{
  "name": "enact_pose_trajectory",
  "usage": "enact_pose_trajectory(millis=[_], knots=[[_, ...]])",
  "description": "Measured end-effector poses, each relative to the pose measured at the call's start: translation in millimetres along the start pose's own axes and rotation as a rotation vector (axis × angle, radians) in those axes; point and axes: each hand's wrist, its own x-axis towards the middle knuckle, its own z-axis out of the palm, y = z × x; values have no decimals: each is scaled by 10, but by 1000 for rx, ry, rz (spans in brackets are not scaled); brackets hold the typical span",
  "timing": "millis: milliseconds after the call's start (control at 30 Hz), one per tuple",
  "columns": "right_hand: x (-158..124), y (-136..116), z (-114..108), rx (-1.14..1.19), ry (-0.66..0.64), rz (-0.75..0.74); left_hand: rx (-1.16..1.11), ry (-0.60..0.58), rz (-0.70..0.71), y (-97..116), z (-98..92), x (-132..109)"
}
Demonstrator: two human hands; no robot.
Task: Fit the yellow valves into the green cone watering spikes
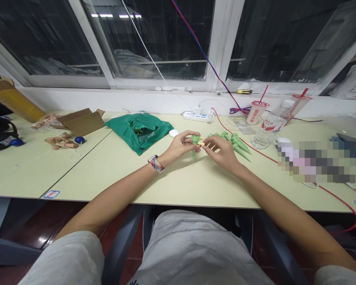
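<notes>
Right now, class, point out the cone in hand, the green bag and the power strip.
cone (pixel 194 153): head view, lower shaft near the tip.
green bag (pixel 122 127): head view, left side of the plastic.
power strip (pixel 197 116): head view, top face.

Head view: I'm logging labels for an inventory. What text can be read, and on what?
No text is readable.
Cup: red print, too small.
Bottle label: red and white, blurred.
Table-edge stickers: too small.
Green cone in the left hand: no print shows.

Smooth green plastic cone (pixel 195 143), crinkled glossy plastic bag (pixel 139 130), matt pale table (pixel 184 182), brown cardboard box (pixel 81 120).
</notes>
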Motion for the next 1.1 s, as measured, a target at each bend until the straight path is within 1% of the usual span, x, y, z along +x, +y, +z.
enact_pose_trajectory(millis=[100, 133, 200, 300, 367, 433, 467, 533, 600, 667, 700, 767, 833, 900, 933, 967, 1000, 1033, 1100], knots=[[-11, 18, -3, -131, -21, 93, -7, -9, -10, -4, -4, -3], [-15, 26, -11, -172, -24, 96, -8, -11, -7, -6, -7, -3], [-24, 42, -27, -236, -29, 24, -5, -27, -5, -10, -16, -2], [-35, 60, -24, -297, -84, -129, -6, -100, -55, -21, -30, 0], [-39, 67, 2, -280, -143, -126, -3, -139, -87, -26, -34, -1], [-40, 72, 28, -255, -171, -71, 4, -132, -87, -20, -31, -7], [-40, 72, 35, -268, -163, -59, -1, -123, -85, -12, -28, -10], [-41, 67, 31, -355, -141, -117, -64, -130, -120, 14, -20, -18], [-43, 52, 10, -452, -142, -215, -179, -178, -186, 47, -10, -24], [-47, 31, -7, -458, -165, -256, -253, -218, -227, 72, 2, -26], [-48, 19, -4, -420, -170, -243, -246, -229, -225, 78, 10, -29], [-46, -2, 33, -260, -166, -145, -138, -208, -161, 72, 31, -42], [-34, -21, 104, 15, -176, 54, 55, -100, -8, 42, 54, -68], [-15, -36, 175, 302, -233, 279, 258, 17, 175, 4, 77, -99], [-6, -41, 197, 393, -267, 356, 326, 52, 240, -11, 87, -112], [-1, -45, 205, 421, -282, 386, 351, 70, 272, -22, 95, -121], [0, -46, 198, 375, -268, 363, 324, 68, 265, -26, 101, -124], [-2, -43, 177, 265, -222, 296, 255, 51, 219, -26, 105, -120], [-13, -24, 111, -46, -110, 86, 50, -22, 50, -15, 105, -100]])
